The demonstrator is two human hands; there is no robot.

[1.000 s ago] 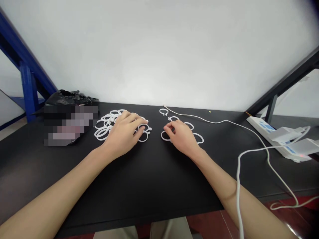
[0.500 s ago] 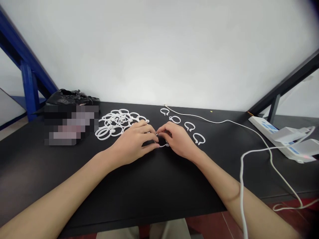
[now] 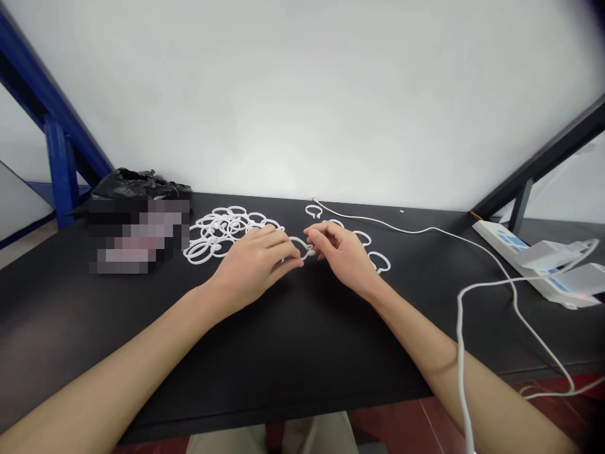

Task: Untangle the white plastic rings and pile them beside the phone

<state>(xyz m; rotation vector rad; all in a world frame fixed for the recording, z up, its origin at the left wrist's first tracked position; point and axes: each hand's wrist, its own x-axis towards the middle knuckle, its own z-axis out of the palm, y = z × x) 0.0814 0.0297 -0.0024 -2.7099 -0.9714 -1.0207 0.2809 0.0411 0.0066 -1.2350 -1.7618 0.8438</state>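
Between thumb and fingers, my left hand (image 3: 258, 255) pinches a thin white plastic curtain ring (image 3: 302, 240) by its left side. The ring's knobbed ends point right and lie close together. My right hand (image 3: 341, 255) is just beside those ends, fingers bent and a little apart; whether a fingertip touches the ring is unclear. A heap of similar white rings (image 3: 201, 252) lies behind and left of my left hand, partly hidden by it. Beyond my right hand are several separate rings, among them one at the back (image 3: 313, 210) and one at the right (image 3: 380, 260).
A black plastic bag (image 3: 137, 184) with a blurred-out patch before it sits at the left of the black table (image 3: 265, 372). On the right are a white power strip (image 3: 515, 243) with plugged-in adapters and a white cable (image 3: 432, 229). A white panel stands behind.
The ring has come up and away from the tabletop in my left hand. My right fingers have loosened from their pinch and shifted slightly right and up.
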